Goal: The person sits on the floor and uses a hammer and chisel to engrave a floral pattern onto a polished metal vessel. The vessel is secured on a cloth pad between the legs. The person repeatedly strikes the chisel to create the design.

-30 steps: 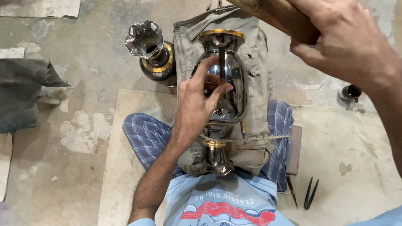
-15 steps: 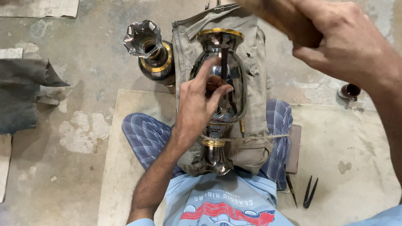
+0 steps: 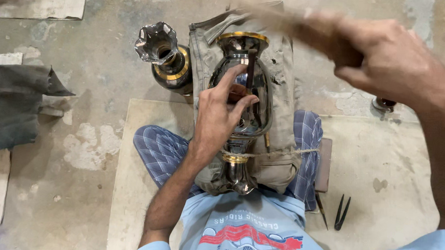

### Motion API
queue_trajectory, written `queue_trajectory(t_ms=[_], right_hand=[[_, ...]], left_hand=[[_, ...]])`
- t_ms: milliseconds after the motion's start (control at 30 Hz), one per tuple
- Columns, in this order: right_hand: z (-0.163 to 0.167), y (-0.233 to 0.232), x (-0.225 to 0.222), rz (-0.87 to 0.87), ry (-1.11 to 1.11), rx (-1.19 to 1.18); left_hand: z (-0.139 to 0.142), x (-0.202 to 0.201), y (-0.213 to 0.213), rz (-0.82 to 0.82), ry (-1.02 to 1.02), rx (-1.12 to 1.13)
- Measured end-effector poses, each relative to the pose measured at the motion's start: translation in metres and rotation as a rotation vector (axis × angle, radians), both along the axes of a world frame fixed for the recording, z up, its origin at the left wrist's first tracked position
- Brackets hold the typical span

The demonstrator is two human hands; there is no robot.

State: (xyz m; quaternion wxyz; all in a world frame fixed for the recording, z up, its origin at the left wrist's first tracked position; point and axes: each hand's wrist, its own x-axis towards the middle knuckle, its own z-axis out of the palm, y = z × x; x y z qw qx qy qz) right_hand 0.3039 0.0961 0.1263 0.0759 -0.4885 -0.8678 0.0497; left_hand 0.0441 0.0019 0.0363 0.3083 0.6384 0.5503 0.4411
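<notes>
Sitting cross-legged on a pale mat [image 3: 137,196], with a shiny dark metal vase [image 3: 245,85] lying lengthwise on a khaki cloth bundle [image 3: 284,108] across the lap, gold-rimmed mouth pointing far, foot pointing near. Resting the left hand [image 3: 218,114] on the vase's belly, fingers [image 3: 244,103] half curled and pinching a thin dark punch [image 3: 249,70] upright against the metal. Raising the right hand [image 3: 388,62] above and to the right of the vase, fingers closed tight round a wooden handle [image 3: 279,19], blurred with motion, reaching left over the vase's mouth. Standing just left of the bundle, a second dark vase [image 3: 167,61] with a fluted mouth and a gold band. Lying on the floor at far left, a grey cloth [image 3: 15,104]. Lying on the mat at near right, black pincers [image 3: 340,213].
</notes>
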Motion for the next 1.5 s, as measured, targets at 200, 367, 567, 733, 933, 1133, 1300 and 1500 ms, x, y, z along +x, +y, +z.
queue_trajectory(t_ms=[200,367,567,733,933,1133,1300,1500], right_hand=[[-0.04,-0.006,0.009,-0.129,0.118,-0.296],[-0.121,-0.027,-0.008,-0.047,0.949,-0.862],[-0.182,-0.065,-0.033,-0.344,1.442,-1.265],[-0.179,-0.071,-0.04,-0.227,1.469,-1.079],[-0.159,-0.086,-0.044,-0.17,1.056,-0.781],[-0.154,-0.091,-0.034,-0.206,1.022,-0.785],[-0.178,-0.112,-0.016,-0.007,1.452,-0.601],[-0.21,-0.128,-0.02,-0.112,1.57,-0.659]], left_hand=[[-0.021,-0.035,0.009,0.163,-0.427,0.262],[-0.051,-0.053,0.021,0.299,-0.974,0.131],[-0.067,-0.038,0.023,0.298,-1.175,-0.099],[-0.064,-0.035,0.024,0.321,-1.147,-0.137],[-0.07,-0.042,0.035,0.289,-1.178,-0.229],[-0.071,-0.043,0.031,0.293,-0.909,-0.161],[-0.041,-0.061,0.019,0.206,-0.538,0.124],[-0.04,-0.066,0.015,0.044,-0.739,0.066]])
